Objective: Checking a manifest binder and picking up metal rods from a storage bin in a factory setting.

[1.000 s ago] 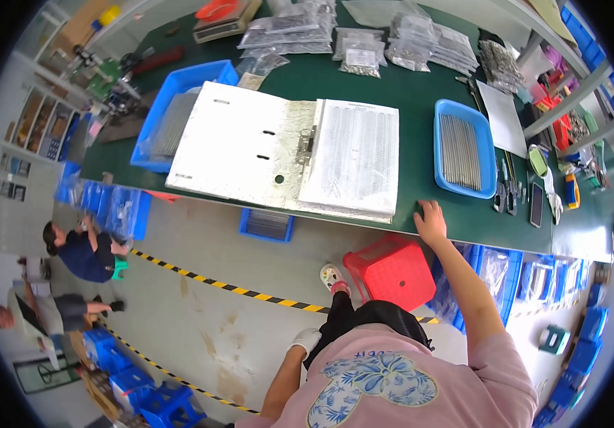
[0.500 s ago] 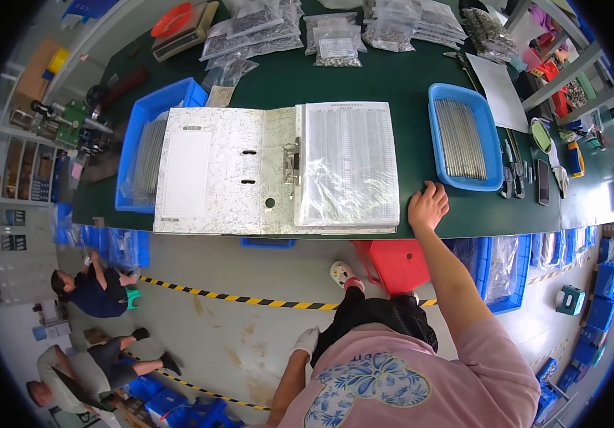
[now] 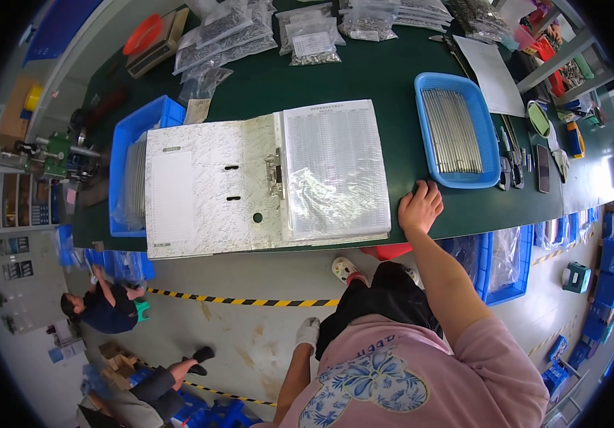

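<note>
"One open binder (image 3: 256, 182): where do we see it?"

"At the front edge of the worktop (image 3: 343, 78), just left of our right hand (image 3: 421, 208), which rests palm-down, fingers loosely extended. We cannot tell our gloved left hand (image 3: 308, 332)'s grip."

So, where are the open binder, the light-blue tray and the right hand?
Open binder (image 3: 256, 167), head view: inner spine.
Light-blue tray (image 3: 467, 180), head view: near wall.
Right hand (image 3: 420, 209), head view: its back.
</note>
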`<control>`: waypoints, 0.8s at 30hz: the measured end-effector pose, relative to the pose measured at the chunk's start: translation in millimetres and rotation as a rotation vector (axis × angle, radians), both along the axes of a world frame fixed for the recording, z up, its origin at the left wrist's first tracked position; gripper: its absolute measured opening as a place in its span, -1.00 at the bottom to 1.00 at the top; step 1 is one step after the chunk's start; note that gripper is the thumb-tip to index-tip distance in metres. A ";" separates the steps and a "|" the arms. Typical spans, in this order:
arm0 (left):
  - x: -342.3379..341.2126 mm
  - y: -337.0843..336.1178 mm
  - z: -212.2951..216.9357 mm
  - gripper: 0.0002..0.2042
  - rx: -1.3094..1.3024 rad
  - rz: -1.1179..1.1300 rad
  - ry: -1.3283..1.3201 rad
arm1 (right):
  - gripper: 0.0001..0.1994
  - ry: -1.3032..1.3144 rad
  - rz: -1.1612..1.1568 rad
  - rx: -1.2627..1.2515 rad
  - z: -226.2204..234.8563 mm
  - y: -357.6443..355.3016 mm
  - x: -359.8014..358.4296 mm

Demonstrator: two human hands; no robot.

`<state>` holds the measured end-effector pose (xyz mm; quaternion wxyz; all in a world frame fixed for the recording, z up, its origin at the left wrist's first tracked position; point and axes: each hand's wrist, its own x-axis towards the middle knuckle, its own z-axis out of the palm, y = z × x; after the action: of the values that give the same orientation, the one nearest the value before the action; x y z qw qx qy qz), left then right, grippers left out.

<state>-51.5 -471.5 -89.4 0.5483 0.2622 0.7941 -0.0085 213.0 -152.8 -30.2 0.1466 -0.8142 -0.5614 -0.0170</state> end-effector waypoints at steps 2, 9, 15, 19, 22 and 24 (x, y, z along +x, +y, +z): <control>2.8 17.3 5.6 -0.56 0.118 0.041 0.093 | -0.59 0.016 0.004 -0.017 0.6 -0.5 1.1; -2.9 145.6 67.2 -0.76 0.787 0.394 0.258 | -0.61 0.095 0.135 -0.053 1.4 -2.7 4.9; -8.4 213.9 82.5 -0.78 1.002 0.543 0.223 | -0.67 0.180 0.140 -0.003 2.1 -4.5 5.7; -2.6 223.0 78.5 -0.75 0.971 0.451 0.295 | -0.63 0.254 0.060 0.009 -0.1 -3.0 5.4; -7.5 222.5 71.6 -0.72 0.928 0.397 0.381 | -0.68 0.248 0.068 -0.035 0.6 -4.5 4.5; -14.1 227.4 71.3 -0.67 0.888 0.306 0.389 | -0.72 0.244 0.092 -0.040 3.4 -6.1 3.1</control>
<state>-65.6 -244.1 -18.1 0.2208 0.3440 0.8380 0.3615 216.1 -158.9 -26.9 0.1984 -0.7864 -0.5763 0.1001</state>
